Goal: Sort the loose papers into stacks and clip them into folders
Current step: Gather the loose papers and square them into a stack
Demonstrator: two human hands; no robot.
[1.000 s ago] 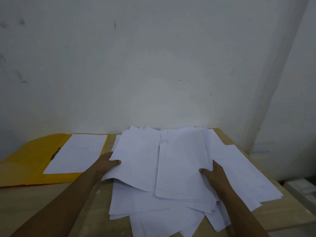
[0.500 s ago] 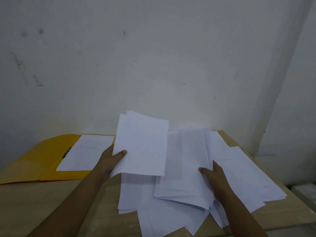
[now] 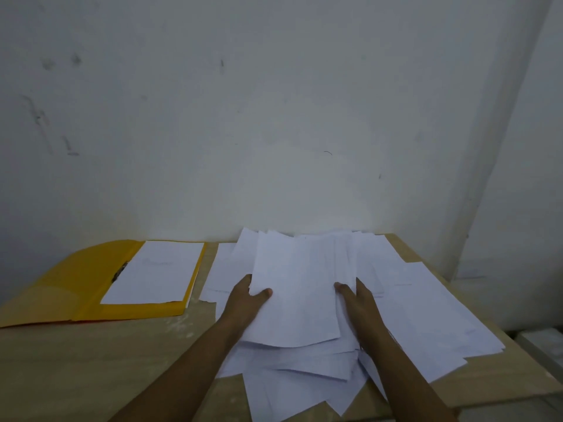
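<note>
A loose heap of white papers [image 3: 411, 303] covers the right half of the wooden table [image 3: 91, 370]. On top of the heap lies a small bundle of white sheets [image 3: 298, 287]. My left hand [image 3: 246, 300] grips the bundle's left edge, thumb on top. My right hand [image 3: 353, 296] holds its right edge, thumb on top and fingers beside the sheets. An open yellow folder [image 3: 70, 287] lies at the left with a white sheet [image 3: 155, 272] on its right leaf beside a dark metal clip [image 3: 119, 271].
A white wall [image 3: 274, 117] rises right behind the table. The table's right edge drops off to a floor with a pale block [image 3: 542, 339] at the lower right. Bare wood shows in front of the folder.
My left hand lifted a bundle of sheets off the heap, then brought it right and down onto the sheets at my right hand. Both hands now hold it together.
</note>
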